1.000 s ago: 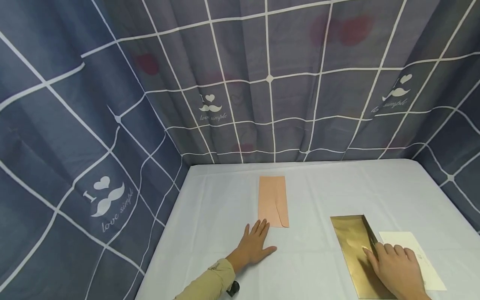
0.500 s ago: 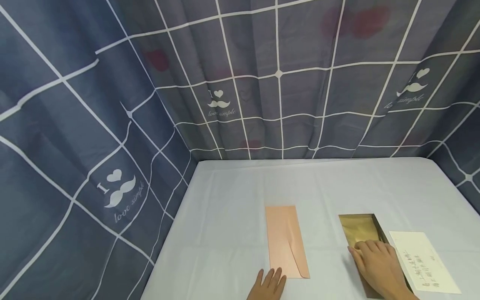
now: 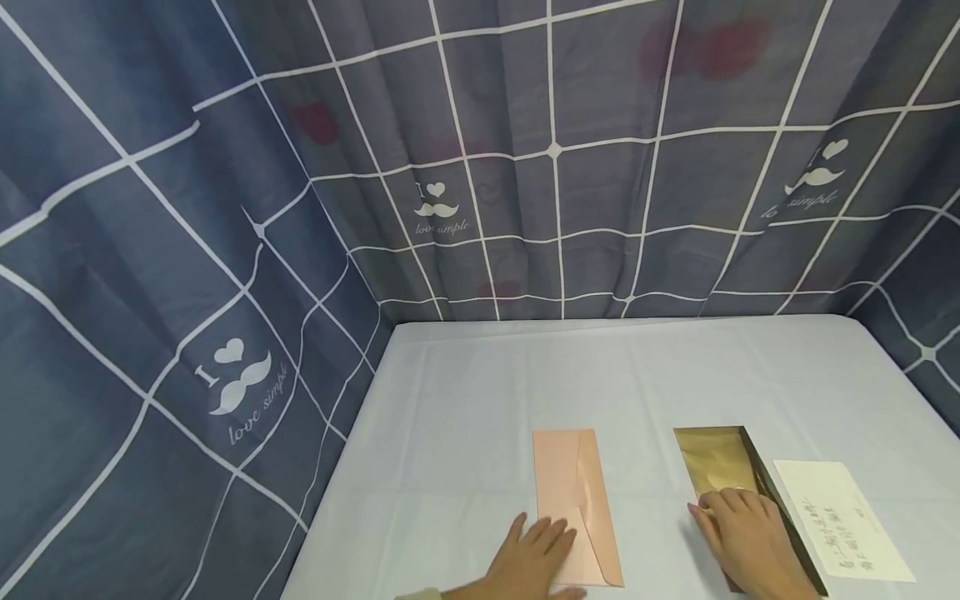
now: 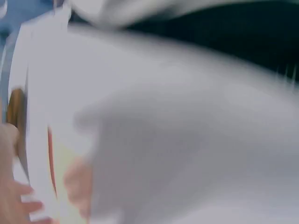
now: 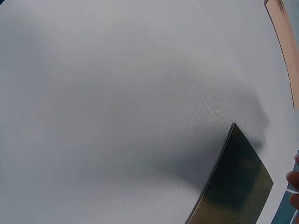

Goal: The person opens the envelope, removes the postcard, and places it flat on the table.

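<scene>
A pink envelope (image 3: 558, 475) lies on the white-covered table in the head view, its flap seam visible. My left hand (image 3: 528, 557) rests over the envelope's lower left part with fingers spread; the left wrist view is blurred. To the right, my right hand (image 3: 753, 537) is loosely bent over a flat gold rectangular thing (image 3: 712, 458) with a dark right side, covering its middle. The gold thing (image 5: 238, 182) shows a layered edge in the right wrist view, where the fingertips (image 5: 293, 179) stand apart from it.
A cream card (image 3: 843, 521) with handwriting lies right of the gold thing. White cloth (image 3: 450, 400) covers the table. Blue checked curtains (image 3: 517, 192) enclose its back and sides.
The pink envelope has slid toward me, with my left hand drawing back and then lying further over it. My right hand has shifted left across the gold thing, uncovering the card's writing.
</scene>
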A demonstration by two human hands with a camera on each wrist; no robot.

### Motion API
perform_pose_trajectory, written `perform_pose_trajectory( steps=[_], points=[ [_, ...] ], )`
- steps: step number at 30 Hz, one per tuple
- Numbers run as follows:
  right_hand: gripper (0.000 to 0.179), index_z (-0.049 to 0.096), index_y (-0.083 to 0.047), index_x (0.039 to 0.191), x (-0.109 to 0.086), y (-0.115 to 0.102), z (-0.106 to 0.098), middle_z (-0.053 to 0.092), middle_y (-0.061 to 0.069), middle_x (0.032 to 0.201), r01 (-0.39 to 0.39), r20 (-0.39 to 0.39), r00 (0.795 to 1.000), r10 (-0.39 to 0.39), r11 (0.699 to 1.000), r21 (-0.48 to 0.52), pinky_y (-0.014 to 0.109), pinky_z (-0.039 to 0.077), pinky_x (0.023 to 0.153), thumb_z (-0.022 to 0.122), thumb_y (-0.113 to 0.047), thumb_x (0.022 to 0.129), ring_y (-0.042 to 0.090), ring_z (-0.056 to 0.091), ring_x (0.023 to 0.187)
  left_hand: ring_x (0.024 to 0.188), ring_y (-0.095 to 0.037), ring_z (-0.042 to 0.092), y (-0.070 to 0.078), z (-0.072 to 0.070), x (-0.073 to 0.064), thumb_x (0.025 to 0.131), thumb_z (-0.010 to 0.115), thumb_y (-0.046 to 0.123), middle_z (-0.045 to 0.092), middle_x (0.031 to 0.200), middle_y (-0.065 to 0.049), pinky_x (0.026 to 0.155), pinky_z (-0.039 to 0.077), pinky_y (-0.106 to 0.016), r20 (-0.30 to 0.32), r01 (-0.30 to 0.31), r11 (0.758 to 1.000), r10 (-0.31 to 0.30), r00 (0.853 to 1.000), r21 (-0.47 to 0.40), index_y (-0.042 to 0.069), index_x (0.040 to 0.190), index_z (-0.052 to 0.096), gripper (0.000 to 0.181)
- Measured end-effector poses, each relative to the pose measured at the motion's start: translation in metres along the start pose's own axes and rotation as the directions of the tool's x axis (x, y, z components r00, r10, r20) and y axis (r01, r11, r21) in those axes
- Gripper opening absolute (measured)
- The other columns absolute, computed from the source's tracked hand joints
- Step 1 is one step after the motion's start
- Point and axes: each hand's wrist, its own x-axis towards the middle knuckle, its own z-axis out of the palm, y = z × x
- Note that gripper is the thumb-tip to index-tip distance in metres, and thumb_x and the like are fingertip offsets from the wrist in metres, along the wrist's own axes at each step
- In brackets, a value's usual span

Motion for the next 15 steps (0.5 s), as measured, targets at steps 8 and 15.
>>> perform_pose_trajectory(
  steps=[8,15],
  points=[
    [0.023,0.059,-0.022,0.074,-0.014,-0.014,0.013,0.057,-0.009,0.075,0.057,0.013,0.998,-0.057,0.998,0.012,0.048,0.047,0.065,0.066,-0.039,0.087,0.024,0.059,0.073,0.139,-0.027,0.028,-0.071,0.021,0.057,0.089,0.044,0.068,0.031,0.152,-0.006,0.107,0.025,-0.056,0.053,0.189,0.963,-0.182,0.982,-0.19,0.014,0.148,0.035,0.08],
    [0.017,0.06,-0.022,0.079,-0.012,-0.045,0.026,0.051,-0.013,0.076,0.098,0.03,0.995,-0.1,0.993,0.07,0.039,0.047,0.067,0.069,-0.033,0.086,0.015,0.054,0.073,0.144,-0.028,0.011,-0.08,0.037,0.065,0.086,0.039,0.074,0.012,0.159,-0.004,0.11,0.016,-0.057,0.223,0.21,0.945,-0.154,0.963,-0.253,0.019,0.154,0.018,0.091]
  ],
)
